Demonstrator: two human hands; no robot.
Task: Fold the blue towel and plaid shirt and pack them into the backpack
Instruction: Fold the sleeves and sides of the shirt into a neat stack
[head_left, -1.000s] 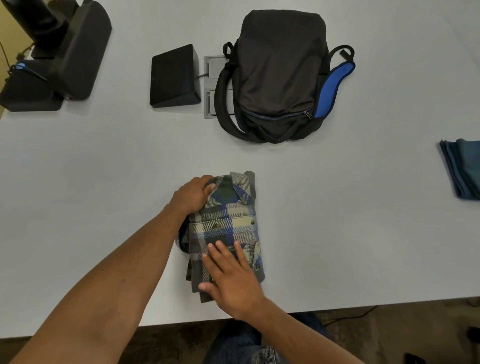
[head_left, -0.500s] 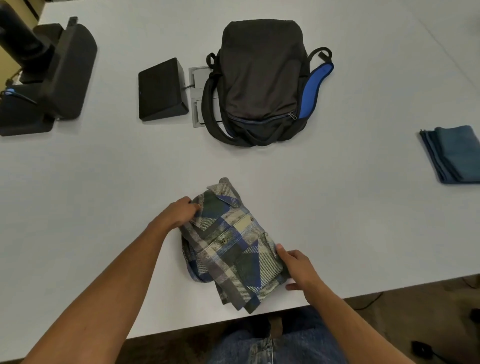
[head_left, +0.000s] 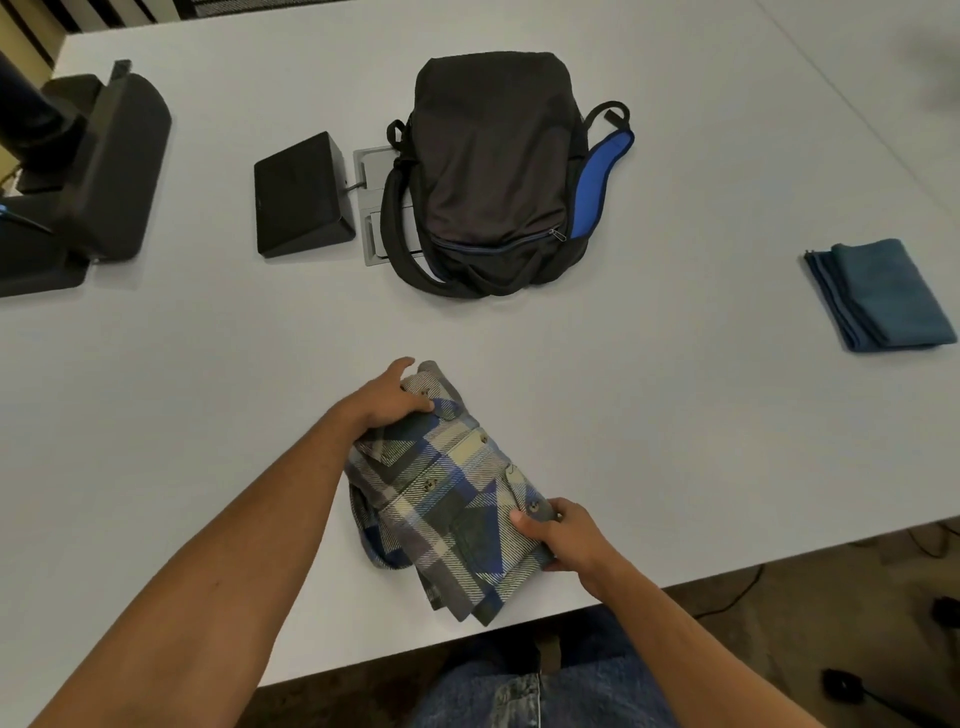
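A folded blue, grey and cream plaid flannel shirt (head_left: 447, 499) lies near the white table's (head_left: 649, 389) near edge. The left hand (head_left: 387, 400) grips its far collar end; the right hand (head_left: 563, 535) pinches its near right edge, thumb on top.

The black fabric backpack (head_left: 493, 171) lies zipped beyond, and the folded blue towel (head_left: 883, 296) sits far right.

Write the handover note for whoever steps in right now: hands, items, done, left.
Left hand grips the folded plaid shirt at its far end; right hand grips its near right corner.
Shirt lies on the table near the front edge.
Blue towel lies folded at far right.
Backpack lies flat, front zipper shut.
Done: both folded.
Left: open backpack, pack both.
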